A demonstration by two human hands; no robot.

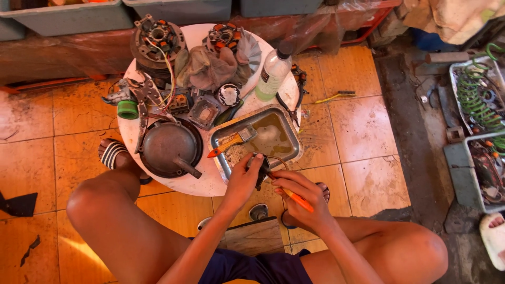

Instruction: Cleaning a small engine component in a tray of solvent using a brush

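I sit at a small round white table [202,181]. My left hand [243,181] grips a small dark metal part [261,171] at the near edge of a metal tray [292,131] that holds murky liquid. My right hand [300,192] holds an orange-handled tool [295,199] whose tip meets the dark part. A paintbrush [231,142] with an orange and yellow handle lies across the tray's left rim.
The table also carries a round dark metal cover [169,148], locking pliers [143,100], a green ring [128,109], stator coils [157,38], a grey rag [208,67] and a clear plastic bottle [272,73]. Trays of green springs [476,100] stand at the right. My knees flank the table.
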